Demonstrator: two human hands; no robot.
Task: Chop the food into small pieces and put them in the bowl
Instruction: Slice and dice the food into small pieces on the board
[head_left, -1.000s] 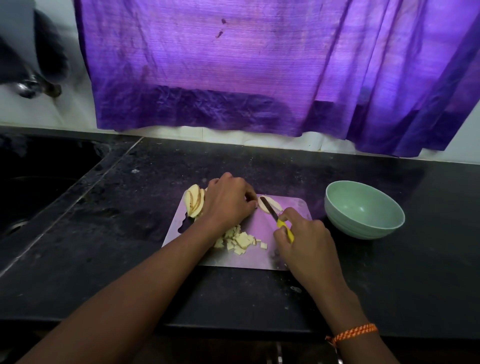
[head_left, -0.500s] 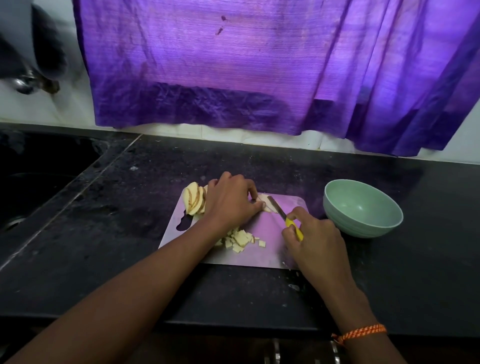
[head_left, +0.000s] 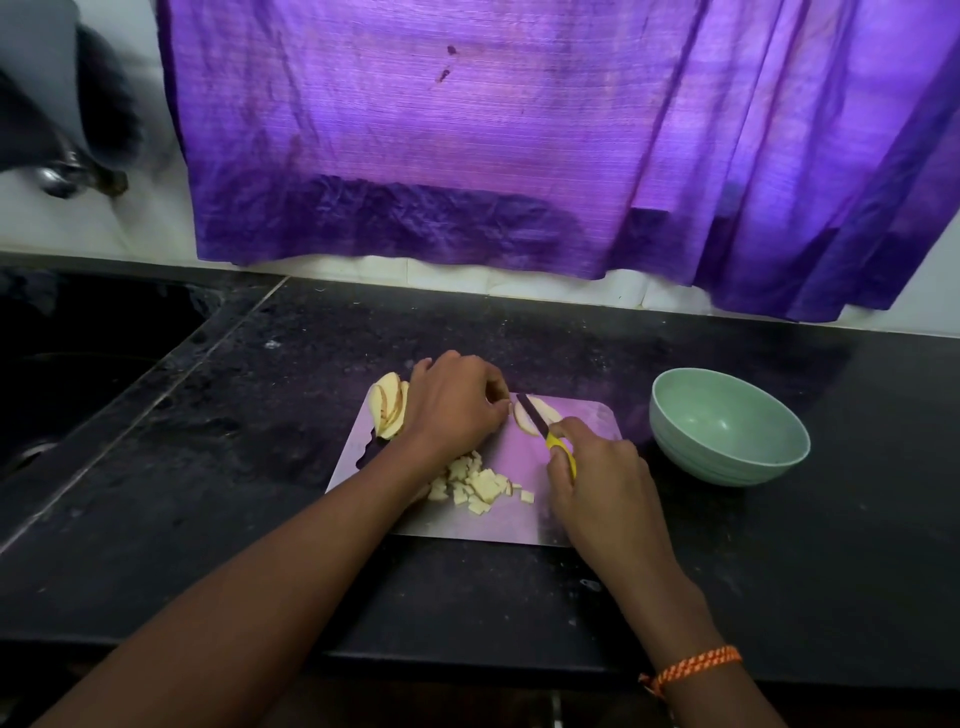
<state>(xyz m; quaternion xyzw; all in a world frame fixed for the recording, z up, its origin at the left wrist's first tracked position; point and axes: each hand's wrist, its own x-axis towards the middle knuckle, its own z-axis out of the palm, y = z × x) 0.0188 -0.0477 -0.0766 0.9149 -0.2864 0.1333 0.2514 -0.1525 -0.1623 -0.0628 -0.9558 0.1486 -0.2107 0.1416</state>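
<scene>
Dark speckled stone bench (head_left: 519, 597), matte and dusty. On it, a thin flat cutting board (head_left: 519, 525) with rounded corners, smooth and faintly shiny under the violet light. At the board's far left corner, a fan of pale curved slices (head_left: 388, 410) with reddish skin edges, leaning against one another. Near the board's middle, a loose heap of small pale squarish pieces (head_left: 480, 484), partly tucked under the left forearm. At the far edge, two more pale slices (head_left: 540, 414) lying flat. To the right, apart from the board, a round smooth mint-green bowl (head_left: 727, 426), upright, nothing visible inside.

Left hand (head_left: 452, 405) knuckles up, fingers curled down at the left end of the flat slices; grip there bunched, actual contact with the slices hidden. Right hand (head_left: 597, 478) wrapped round the yellow handle of a small knife (head_left: 543, 427), forefinger forward, dark narrow blade angled across the flat slices. Braided orange thread band (head_left: 696, 665) round the right wrist.

Behind, a crumpled purple curtain (head_left: 467, 156), coarse weave.
</scene>
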